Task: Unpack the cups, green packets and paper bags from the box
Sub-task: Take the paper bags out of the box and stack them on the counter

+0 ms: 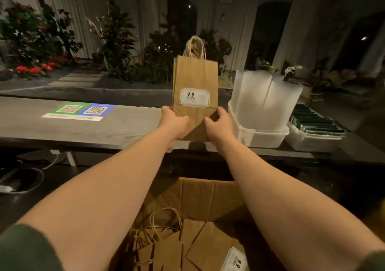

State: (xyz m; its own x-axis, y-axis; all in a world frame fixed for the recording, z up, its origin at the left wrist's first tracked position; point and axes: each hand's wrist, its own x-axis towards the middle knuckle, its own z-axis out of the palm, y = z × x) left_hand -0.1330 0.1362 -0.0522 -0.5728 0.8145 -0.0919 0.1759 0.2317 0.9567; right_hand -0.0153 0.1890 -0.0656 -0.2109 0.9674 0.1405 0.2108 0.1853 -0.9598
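Note:
Both my hands hold one brown paper bag (194, 76) upright over the grey table (83, 129). It has twine handles and a white label. My left hand (174, 121) grips its lower left edge and my right hand (218, 122) pinches its folded bottom on the right. Below my arms the open cardboard box (198, 195) holds several more flat paper bags (183, 247). To the right, stacks of clear plastic cups (264, 95) stand in a white tub (260, 137). Green packets (314, 122) fill a second white tub (308, 143).
A green and blue sheet with QR codes (81, 111) lies flat on the left part of the table. Potted plants and red flowers (35, 68) line the far side. Cables (31, 179) run over the dark floor at the left under the table.

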